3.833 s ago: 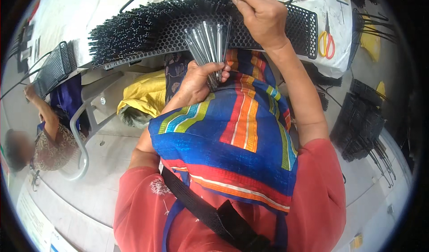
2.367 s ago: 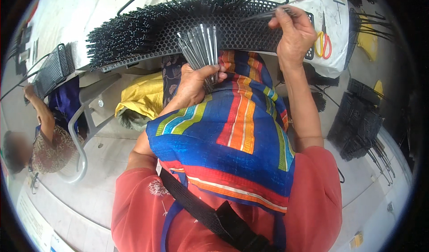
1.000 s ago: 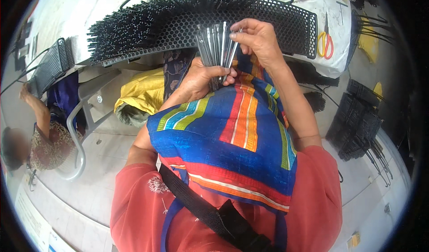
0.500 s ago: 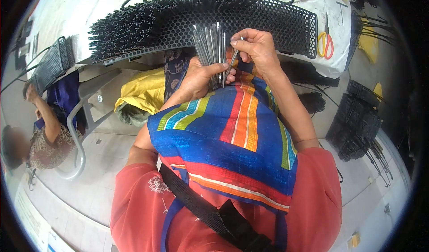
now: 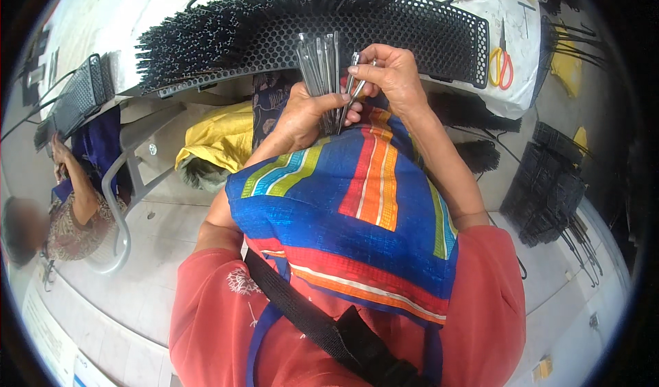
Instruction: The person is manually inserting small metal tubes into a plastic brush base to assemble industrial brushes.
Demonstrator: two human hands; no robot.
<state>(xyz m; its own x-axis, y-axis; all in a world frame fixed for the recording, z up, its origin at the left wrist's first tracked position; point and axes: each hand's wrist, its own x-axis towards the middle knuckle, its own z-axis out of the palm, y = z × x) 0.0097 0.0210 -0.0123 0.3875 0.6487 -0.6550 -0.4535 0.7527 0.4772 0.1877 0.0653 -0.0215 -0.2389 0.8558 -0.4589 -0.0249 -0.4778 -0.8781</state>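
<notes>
My left hand (image 5: 302, 118) is closed around a fanned bundle of slim, shiny grey sticks (image 5: 318, 68), whose upper ends stand up past the thumb. Close on its right, my right hand (image 5: 394, 78) pinches one or two of the same sticks between thumb and fingers, tilted against the bundle's right side. What exactly the sticks are I cannot make out. Just beyond both hands lies a long, curved black perforated panel (image 5: 439, 40). Dense black bristle-like pieces (image 5: 199, 33) stand in its left part and along its far edge.
Scissors with a yellow and red handle (image 5: 506, 64) lie on the white table cover (image 5: 518, 27) at right. A yellow cloth (image 5: 220, 136) hangs left of my lap. Black mesh pieces (image 5: 546, 181) are stacked at right. At far left another person's hand (image 5: 60, 150) touches a black panel.
My right hand has shifted slightly, and sticks at the bundle's right side now lean toward its fingers. The other person's hand at far left has moved lower.
</notes>
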